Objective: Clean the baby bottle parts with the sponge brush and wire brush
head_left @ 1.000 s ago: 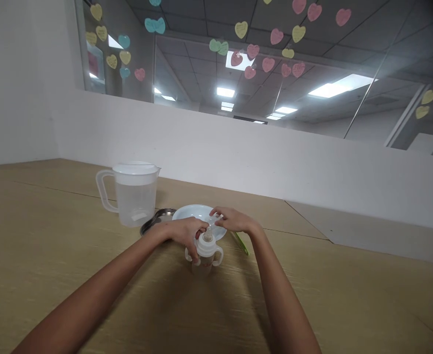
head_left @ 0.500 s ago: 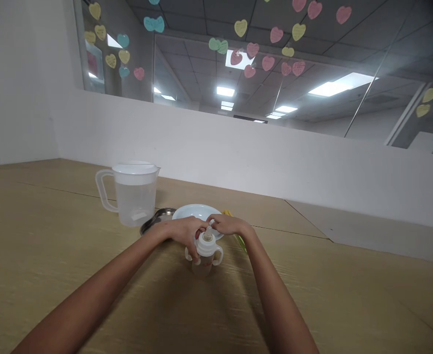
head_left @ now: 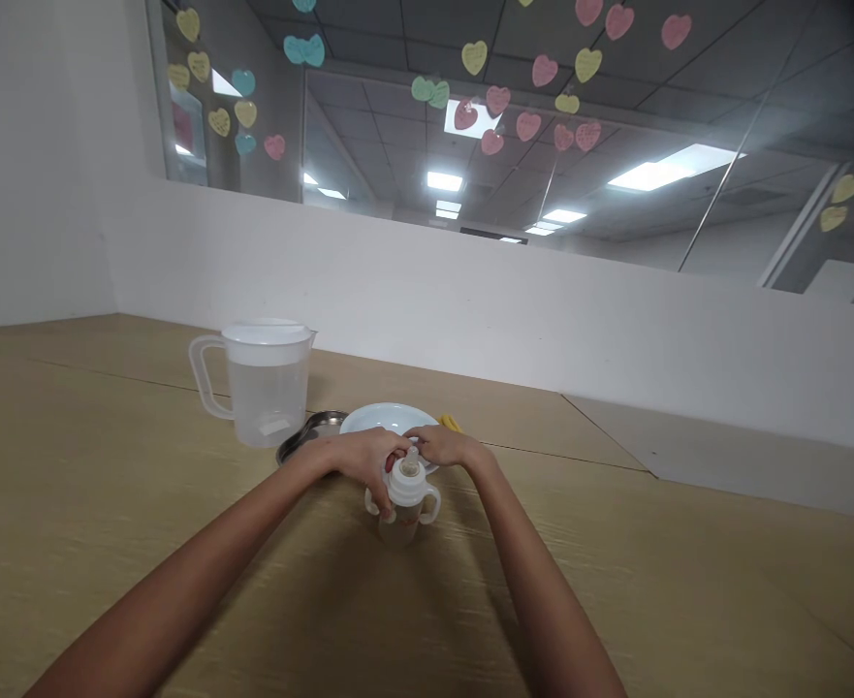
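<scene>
A clear baby bottle (head_left: 399, 524) with a white collar, a see-through teat and two white side handles stands upright on the table. My left hand (head_left: 369, 463) is closed around the bottle's left and far side, its thumb near the left handle. Just behind the teat is my right hand (head_left: 441, 446), fingers curled and pressed together. What they pinch, if anything, is mostly hidden behind the teat. Beyond both hands lies a pale blue plate (head_left: 387, 415), its near part covered by them.
A lidded plastic jug (head_left: 267, 388) with a big left handle stands at the back left. Between jug and plate is a metal tray (head_left: 317, 425). A yellow item (head_left: 449, 423) shows behind my right wrist. A white wall (head_left: 470, 310) rises behind the table.
My right hand has shifted slightly left and down behind the teat, its forearm now covering the green piece seen before. My left hand and the bottle have stayed put.
</scene>
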A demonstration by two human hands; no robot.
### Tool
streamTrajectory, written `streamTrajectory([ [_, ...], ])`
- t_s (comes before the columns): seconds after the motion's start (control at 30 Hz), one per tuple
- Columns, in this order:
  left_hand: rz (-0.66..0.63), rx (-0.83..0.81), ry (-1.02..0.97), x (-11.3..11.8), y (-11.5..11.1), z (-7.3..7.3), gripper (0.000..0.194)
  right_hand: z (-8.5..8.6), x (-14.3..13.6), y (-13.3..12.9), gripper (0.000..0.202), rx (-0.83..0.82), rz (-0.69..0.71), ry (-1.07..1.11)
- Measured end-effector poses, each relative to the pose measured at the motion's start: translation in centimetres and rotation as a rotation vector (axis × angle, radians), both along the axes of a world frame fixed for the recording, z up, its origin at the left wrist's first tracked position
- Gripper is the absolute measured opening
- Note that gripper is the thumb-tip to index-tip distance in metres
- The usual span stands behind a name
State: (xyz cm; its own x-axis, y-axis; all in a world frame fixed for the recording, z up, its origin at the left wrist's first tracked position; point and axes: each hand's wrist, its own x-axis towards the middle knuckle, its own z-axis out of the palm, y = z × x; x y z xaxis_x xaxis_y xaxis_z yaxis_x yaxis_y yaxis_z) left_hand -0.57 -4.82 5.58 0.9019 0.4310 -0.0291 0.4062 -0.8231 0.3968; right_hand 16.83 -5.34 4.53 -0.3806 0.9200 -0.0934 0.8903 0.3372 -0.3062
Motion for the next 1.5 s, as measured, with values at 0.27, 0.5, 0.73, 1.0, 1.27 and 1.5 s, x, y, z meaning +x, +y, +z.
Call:
streamTrajectory([
  [0.27, 0.04, 0.007, 0.039, -0.1, -0.2, 0.0, 0.055, 4.3, 0.4, -3.7, 0.039, 0.124, -0.099, 0.033],
  [0.5, 0.027, -0.003, 0.018, -0.1, -0.4, 0.3, 0.054, 6.1, -2.2, -7.2, 0.049, 0.112, -0.095, -0.073],
  [0.73, 0.049, 0.016, 0.015, -0.2, -0.2, 0.1, 0.066, 5.2, -3.7, -7.0, 0.047, 0.175, -0.145, -0.272],
  [1.0, 0.09, 0.03, 0.052, -0.2, -0.5, 0.2, 0.071, 4.5, -4.2, -6.9, 0.048, 0.186, -0.188, -0.263],
  [1.27, 0.098, -0.013, 0.036, 0.0, -0.6, 0.1, 0.058, 4.9, -4.0, -7.2, 0.034, 0.145, -0.036, -0.228],
  [1.5, 0.027, -0.096, -0.007, 0.0, -0.7, 0.3, 0.053, 5.8, -2.7, -7.4, 0.044, 0.046, 0.08, -0.169],
])
